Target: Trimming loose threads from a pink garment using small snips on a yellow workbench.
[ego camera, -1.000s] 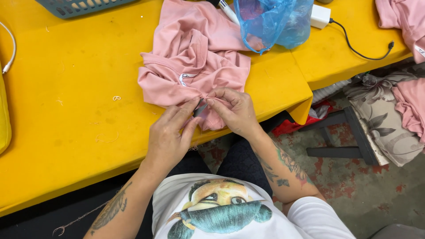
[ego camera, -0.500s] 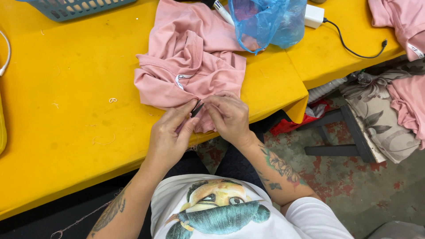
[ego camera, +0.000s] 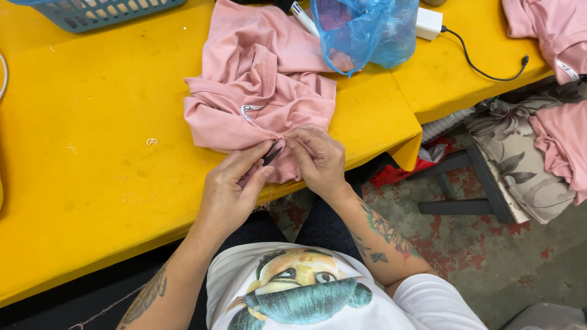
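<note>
Table: yellow worktable (ego camera: 92, 183); carries all items listed below.
Garment: pink knit garment (ego camera: 263, 91), bunched near the table's front edge, lower hem overhanging it.
Bag: blue plastic bag (ego camera: 364, 30), touching the garment's upper right.
Right hand: right hand (ego camera: 318, 160), fingers pinched shut on the garment hem.
Left hand: left hand (ego camera: 235, 189), fingers closed around small dark thread snips (ego camera: 273, 153), tip at the hem.

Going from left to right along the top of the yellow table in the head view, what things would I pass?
Blue basket → pink garment → blue plastic bag → white charger with its black cable → another pink garment.
</note>
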